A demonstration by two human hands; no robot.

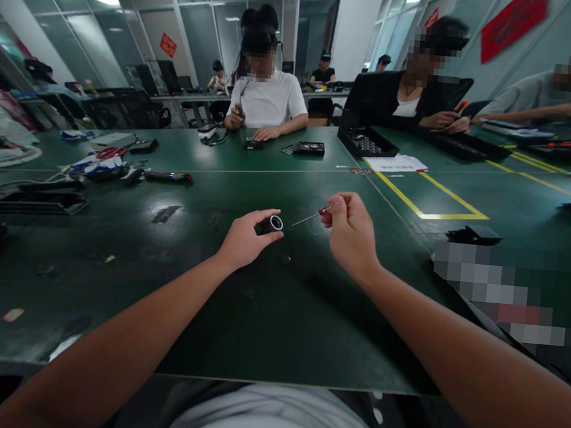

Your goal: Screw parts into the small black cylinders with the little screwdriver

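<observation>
My left fingers (265,213) pinch a dark cylinder (266,226); my right fingers (353,210) pinch a thin screwdriver (324,211). Far, right of centre, an open black case (368,102) holds small, blurred pieces (362,139).

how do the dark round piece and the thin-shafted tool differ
The dark round piece is short and stubby; the thin-shafted tool is long and slender. The piece shows its pale-ringed open end; the tool shows its shaft side-on. Both are held, the piece in the left hand, the tool in the right hand.
</observation>
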